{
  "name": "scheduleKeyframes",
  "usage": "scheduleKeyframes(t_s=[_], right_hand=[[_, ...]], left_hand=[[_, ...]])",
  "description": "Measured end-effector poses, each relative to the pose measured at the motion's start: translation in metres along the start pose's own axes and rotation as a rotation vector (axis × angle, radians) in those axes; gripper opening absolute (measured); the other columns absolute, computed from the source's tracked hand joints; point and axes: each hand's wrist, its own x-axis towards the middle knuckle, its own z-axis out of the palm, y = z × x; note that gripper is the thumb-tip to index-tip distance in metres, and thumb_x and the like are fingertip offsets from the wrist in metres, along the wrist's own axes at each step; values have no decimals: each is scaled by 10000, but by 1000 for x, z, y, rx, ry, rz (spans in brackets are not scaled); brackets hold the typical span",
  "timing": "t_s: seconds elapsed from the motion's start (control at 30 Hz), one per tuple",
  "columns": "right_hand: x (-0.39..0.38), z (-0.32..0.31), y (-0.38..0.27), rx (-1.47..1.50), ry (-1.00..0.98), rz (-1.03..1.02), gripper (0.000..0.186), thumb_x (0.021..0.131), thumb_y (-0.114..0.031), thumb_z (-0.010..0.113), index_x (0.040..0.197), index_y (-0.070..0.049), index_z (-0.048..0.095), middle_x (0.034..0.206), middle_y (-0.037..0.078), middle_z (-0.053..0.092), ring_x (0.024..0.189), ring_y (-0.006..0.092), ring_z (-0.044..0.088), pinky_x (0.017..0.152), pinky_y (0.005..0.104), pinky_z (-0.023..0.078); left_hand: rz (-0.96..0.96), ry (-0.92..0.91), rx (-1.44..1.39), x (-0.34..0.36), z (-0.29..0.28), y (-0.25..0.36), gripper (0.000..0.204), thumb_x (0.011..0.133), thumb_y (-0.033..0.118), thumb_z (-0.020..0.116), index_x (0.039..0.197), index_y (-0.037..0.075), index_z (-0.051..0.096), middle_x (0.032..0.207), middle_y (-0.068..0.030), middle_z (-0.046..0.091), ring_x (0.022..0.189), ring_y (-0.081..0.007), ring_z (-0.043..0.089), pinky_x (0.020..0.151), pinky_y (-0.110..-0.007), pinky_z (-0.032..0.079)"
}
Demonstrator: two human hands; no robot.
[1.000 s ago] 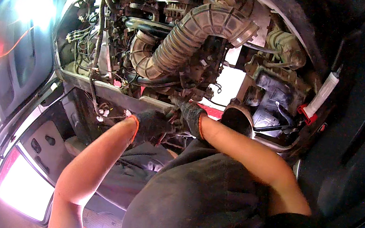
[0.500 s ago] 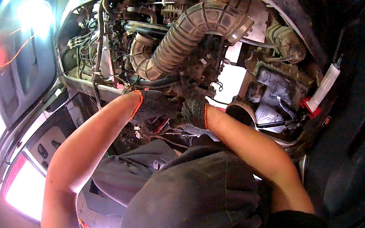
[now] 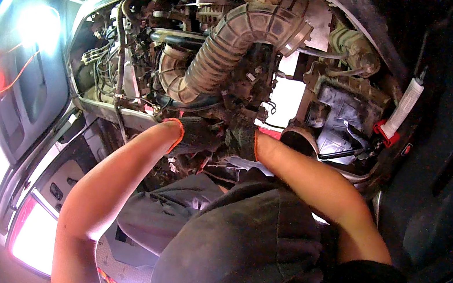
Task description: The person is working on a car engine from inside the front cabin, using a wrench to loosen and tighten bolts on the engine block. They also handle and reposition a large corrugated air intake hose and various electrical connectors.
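Note:
Both my hands wear dark knit gloves with orange cuffs and reach in at the near edge of an exposed engine [image 3: 242,73]. My left hand [image 3: 201,136] is close beside my right hand [image 3: 240,139], just below the base of a large ribbed, dusty air hose [image 3: 215,58]. Their fingers point into the dark parts and are lost against them. I cannot make out whether they grip anything. Under the hands are small dark parts and a bit of red, mostly hidden.
At the right, a white cartridge with a red-collared end [image 3: 404,106] leans by a black-topped box-like part [image 3: 338,120]. A round duct opening [image 3: 300,141] lies beside my right forearm. At the left are wiring [image 3: 104,59], a bright lamp [image 3: 39,23] and an open door [image 3: 21,105]. Dark cloth fills the lower middle.
My left hand has shifted slightly right and down, nearer my right hand. The right hand stays almost in place. The whole view has moved a little.

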Motion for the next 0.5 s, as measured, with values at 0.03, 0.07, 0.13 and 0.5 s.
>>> scheduleKeyframes(t_s=[0.03,0.07,0.13,0.5], right_hand=[[4,-2,0,-6,6,-15,582,941,-568,526,1323,-132,587,1058,64,689,907,247,694,722,516,555],[7,-6,1,-10,16,-27,580,942,-568,527,1321,-133,588,1058,63,689,907,244,692,717,509,553],[16,-13,3,-20,26,-56,574,943,-567,528,1316,-136,591,1057,61,690,905,239,689,708,496,551],[25,-22,6,129,-102,-121,517,947,-541,553,1271,-143,619,1046,42,693,897,202,666,653,409,530]], left_hand=[[6,14,7,2,-1,2,215,926,298,654,931,86,692,778,-53,675,622,-163,620,521,-318,499],[7,30,18,3,-2,2,212,927,296,653,935,88,693,781,-52,675,624,-162,620,523,-317,499],[13,63,39,6,-3,0,208,927,293,652,941,90,694,785,-49,676,629,-160,621,525,-315,501],[24,279,191,19,1,-25,189,929,274,643,977,102,702,810,-32,680,653,-146,628,537,-303,508]])
